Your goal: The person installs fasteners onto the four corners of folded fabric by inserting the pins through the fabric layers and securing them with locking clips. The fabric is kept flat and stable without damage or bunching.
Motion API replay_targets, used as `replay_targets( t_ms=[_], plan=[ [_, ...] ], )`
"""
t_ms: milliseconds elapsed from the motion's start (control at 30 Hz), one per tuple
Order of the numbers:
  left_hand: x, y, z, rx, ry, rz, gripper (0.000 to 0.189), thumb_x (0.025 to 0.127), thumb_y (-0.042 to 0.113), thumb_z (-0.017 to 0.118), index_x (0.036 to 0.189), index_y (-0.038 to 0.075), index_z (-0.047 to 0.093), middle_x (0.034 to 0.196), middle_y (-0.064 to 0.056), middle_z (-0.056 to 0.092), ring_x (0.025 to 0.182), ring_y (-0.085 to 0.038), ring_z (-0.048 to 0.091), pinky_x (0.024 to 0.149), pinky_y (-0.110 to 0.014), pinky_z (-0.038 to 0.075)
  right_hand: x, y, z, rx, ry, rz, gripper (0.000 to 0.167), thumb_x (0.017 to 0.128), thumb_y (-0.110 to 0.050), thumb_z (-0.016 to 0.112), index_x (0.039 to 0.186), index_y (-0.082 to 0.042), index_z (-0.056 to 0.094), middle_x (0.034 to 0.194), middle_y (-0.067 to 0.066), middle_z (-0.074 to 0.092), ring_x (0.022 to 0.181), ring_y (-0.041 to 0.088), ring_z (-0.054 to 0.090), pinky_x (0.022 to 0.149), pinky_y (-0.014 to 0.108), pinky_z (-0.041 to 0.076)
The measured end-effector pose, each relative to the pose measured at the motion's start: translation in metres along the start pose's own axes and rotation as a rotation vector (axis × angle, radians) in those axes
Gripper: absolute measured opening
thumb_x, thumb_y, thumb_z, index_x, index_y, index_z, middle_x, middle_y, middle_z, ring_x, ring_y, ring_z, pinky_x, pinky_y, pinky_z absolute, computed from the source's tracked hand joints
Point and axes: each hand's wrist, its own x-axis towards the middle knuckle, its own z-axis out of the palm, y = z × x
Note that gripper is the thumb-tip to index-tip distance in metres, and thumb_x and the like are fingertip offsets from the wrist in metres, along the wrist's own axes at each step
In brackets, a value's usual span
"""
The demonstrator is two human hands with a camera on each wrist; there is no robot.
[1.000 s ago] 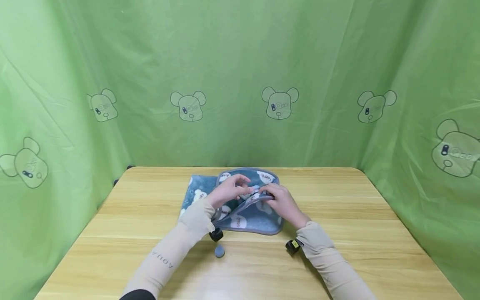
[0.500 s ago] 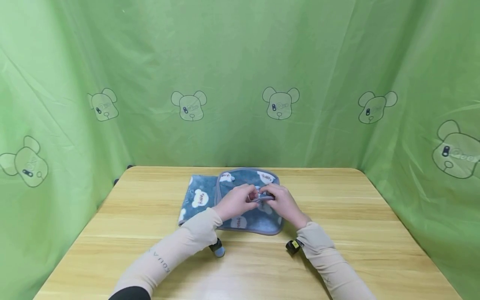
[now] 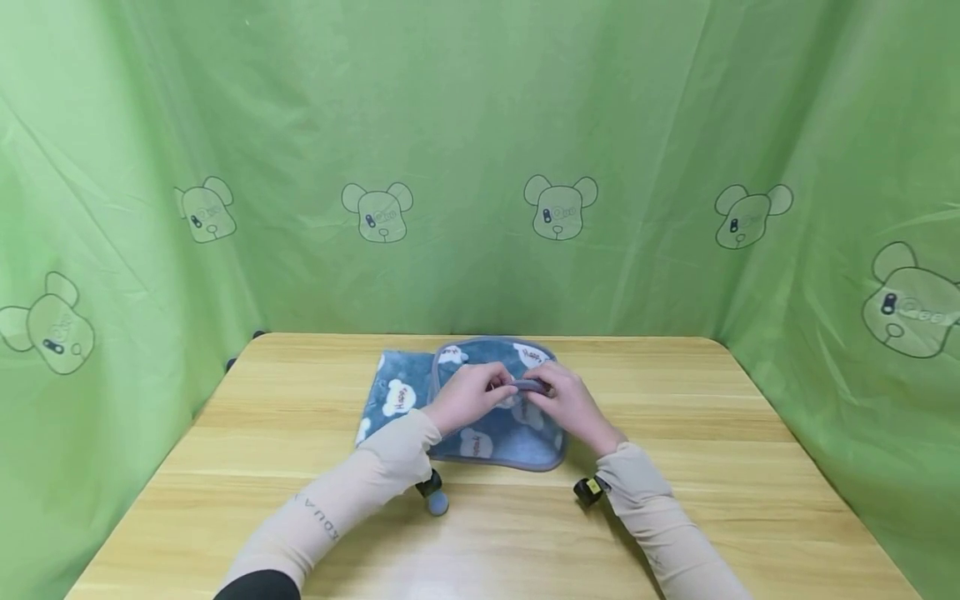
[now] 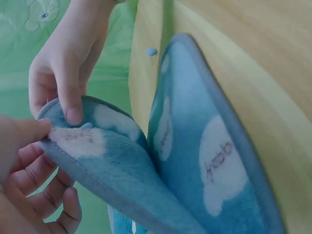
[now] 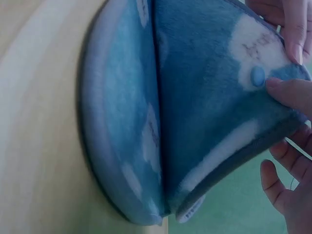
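Note:
A blue plush cloth (image 3: 480, 425) with white bear heads and a grey-blue bound edge lies on the table, with one flap lifted. My left hand (image 3: 468, 396) pinches the flap's edge near its middle. Close on the right, my right hand (image 3: 568, 408) pinches the same edge between thumb and fingers. In the right wrist view, a light blue snap button (image 5: 258, 76) shows on the flap beside my right thumb. The left wrist view shows both hands at the flap's tip, with the cloth's lower layer (image 4: 195, 131) standing apart from it.
A small blue round piece (image 3: 438, 503) lies on the wooden table (image 3: 712, 500), near the left wrist's black camera (image 3: 429, 483). Another camera (image 3: 588, 491) sits at the right wrist. Green curtains (image 3: 480, 275) with bear prints enclose the back and sides.
My left hand has come down from above the cloth and now pinches the flap edge next to my right hand. The raised edge has risen slightly. My right hand has kept its grip.

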Motion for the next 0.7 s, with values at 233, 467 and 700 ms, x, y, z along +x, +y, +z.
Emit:
replay_targets(
  t_ms=[233,467,700],
  plan=[
    [0.006,-0.016,-0.014,-0.088,0.100,-0.063,0.013,0.095,0.026,0.063,0.093,0.014,0.066,0.079,0.001,0.067,0.066,-0.007,0.056,0.062,-0.021,0.046,0.005,0.005,-0.015,0.013,0.020,0.037,0.033,0.076,-0.008,0.080,0.106,-0.003,0.068,0.089,0.012,0.064,0.080,0.026,0.059,0.069,0.032,0.051],
    [0.010,-0.038,-0.031,-0.148,0.190,-0.171,0.012,0.093,0.021,0.065,0.095,0.009,0.064,0.078,-0.003,0.064,0.067,-0.010,0.054,0.061,-0.023,0.044,0.004,0.018,-0.042,-0.032,0.040,0.140,0.032,0.081,-0.009,0.077,0.111,-0.003,0.067,0.093,0.013,0.065,0.084,0.026,0.059,0.070,0.043,0.052],
    [0.012,-0.071,-0.032,-0.337,0.213,-0.343,0.015,0.092,0.018,0.066,0.096,0.003,0.063,0.077,-0.003,0.063,0.061,-0.010,0.055,0.058,-0.023,0.047,-0.010,0.034,-0.069,-0.085,-0.016,0.200,0.028,0.085,-0.012,0.074,0.111,-0.004,0.066,0.094,0.012,0.065,0.086,0.024,0.058,0.070,0.034,0.050]
  ],
)
